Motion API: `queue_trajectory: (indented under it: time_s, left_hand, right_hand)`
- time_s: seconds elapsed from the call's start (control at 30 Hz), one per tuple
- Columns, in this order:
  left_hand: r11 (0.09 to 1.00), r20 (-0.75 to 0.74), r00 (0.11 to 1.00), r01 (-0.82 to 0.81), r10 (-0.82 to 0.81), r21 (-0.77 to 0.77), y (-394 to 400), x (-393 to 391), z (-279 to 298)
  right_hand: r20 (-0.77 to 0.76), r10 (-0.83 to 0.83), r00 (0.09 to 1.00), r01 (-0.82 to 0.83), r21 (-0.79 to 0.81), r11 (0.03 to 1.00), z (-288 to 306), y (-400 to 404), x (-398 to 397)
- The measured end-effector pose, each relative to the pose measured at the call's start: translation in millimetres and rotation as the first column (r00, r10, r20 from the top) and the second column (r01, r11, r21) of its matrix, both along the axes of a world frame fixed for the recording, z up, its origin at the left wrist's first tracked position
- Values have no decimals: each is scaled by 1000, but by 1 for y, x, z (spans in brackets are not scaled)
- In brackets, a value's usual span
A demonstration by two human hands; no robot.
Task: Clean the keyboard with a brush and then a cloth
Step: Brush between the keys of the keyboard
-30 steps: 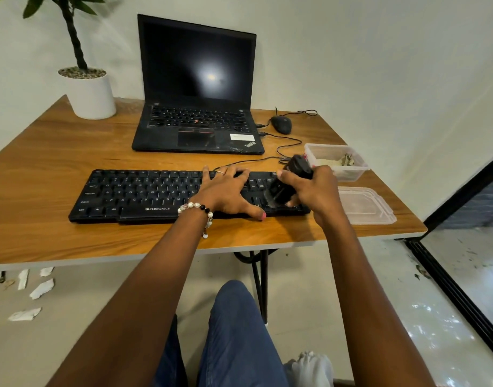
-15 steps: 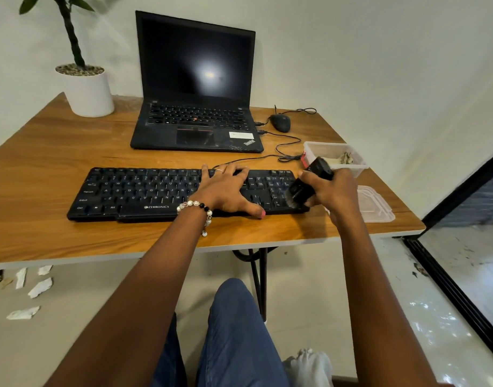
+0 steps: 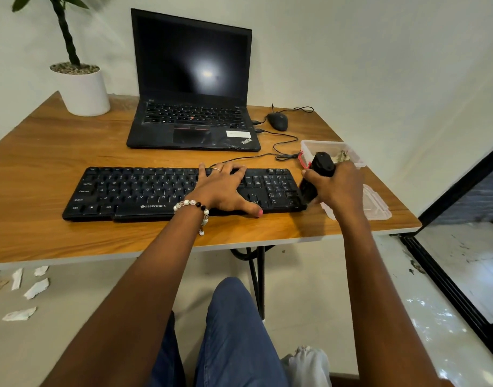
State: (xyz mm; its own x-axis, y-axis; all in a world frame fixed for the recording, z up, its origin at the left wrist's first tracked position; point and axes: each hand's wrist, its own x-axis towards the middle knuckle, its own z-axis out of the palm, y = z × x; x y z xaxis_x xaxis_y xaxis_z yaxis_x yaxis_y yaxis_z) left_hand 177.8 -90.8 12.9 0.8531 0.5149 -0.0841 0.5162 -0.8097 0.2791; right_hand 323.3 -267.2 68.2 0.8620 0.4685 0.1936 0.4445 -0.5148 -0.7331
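A black Zebronics keyboard point(image 3: 133, 191) lies across the front of the wooden table point(image 3: 44, 152). My left hand point(image 3: 223, 188) rests flat on its right-middle keys, fingers spread, thumb at the front edge. My right hand point(image 3: 337, 188) grips a black brush point(image 3: 318, 174), tilted, with its lower end at the keyboard's right edge by the number pad. No cloth can be made out for certain.
An open black laptop point(image 3: 192, 88) stands behind the keyboard, with a wired mouse point(image 3: 278, 121) to its right. A clear plastic container point(image 3: 348, 155) and its lid point(image 3: 376, 205) sit at the table's right edge. A potted plant point(image 3: 83, 90) is back left. Paper scraps point(image 3: 30, 289) lie on the floor.
My right hand has carried the brush rightward across the number pad to the keyboard's right edge. My left hand has stayed flat on the keys.
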Motion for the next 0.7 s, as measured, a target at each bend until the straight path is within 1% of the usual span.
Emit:
queue_trajectory:
  time_s: [0.07,0.1,0.17,0.27,0.3,0.33,0.37,0.4,0.43,0.47,0.5,0.57,0.6,0.63,0.67,0.7]
  left_hand:
    - [1000,-2,1000,-2,2,0,0,0,0]
    - [1000,-1,1000,-3,3,0,0,0,0]
    - [1000,1,1000,-4,4,0,0,0,-1]
    - [1000,0,1000,-4,4,2,0,0,-1]
    - [1000,-2,1000,-4,4,2,0,0,-1]
    - [1000,-4,1000,-3,3,2,0,1,-1]
    - [1000,-3,1000,-2,2,3,0,1,-1]
    - [1000,-2,1000,-2,2,3,0,0,-1]
    - [1000,-1,1000,-3,3,3,0,0,-1]
    - [1000,0,1000,-4,4,2,0,0,0]
    - [1000,1,1000,-4,4,1,0,0,0]
    - [1000,2,1000,-4,4,-1,-1,-1,0]
    - [1000,1,1000,-3,3,0,-1,-1,0]
    - [1000,0,1000,-1,1,1,-1,0,0]
    - [1000,0,1000,0,0,3,-1,0,0]
    - [1000,0,1000,0,0,4,-1,0,0]
  right_hand:
    - [-144,127,981,-112,104,988,1,-1,-7]
    - [-182,177,967,-155,126,980,0,-2,-10]
    - [-134,182,974,-172,80,982,-2,-4,-11]
    - [87,68,994,-63,-58,996,-1,-6,-5]
    - [135,54,989,-45,-71,996,0,-7,-5]
    - [107,73,992,-69,-39,997,-1,-7,-5]
    - [23,119,993,-120,30,992,-2,-8,-7]
    - [-93,167,982,-158,102,982,-3,-8,-10]
    - [-160,194,968,-173,132,976,-4,-9,-11]
    - [-167,186,968,-169,115,979,-6,-9,-10]
    - [-127,157,979,-148,79,986,-7,-8,-8]
    - [37,75,997,-74,-13,997,-5,-4,-5]
    - [94,59,994,-57,-29,998,-4,-1,-5]
    - [101,72,992,-72,-4,997,-3,1,-5]
    - [24,119,993,-121,63,991,-2,4,-8]
    - [-106,194,975,-176,154,972,-2,7,-11]
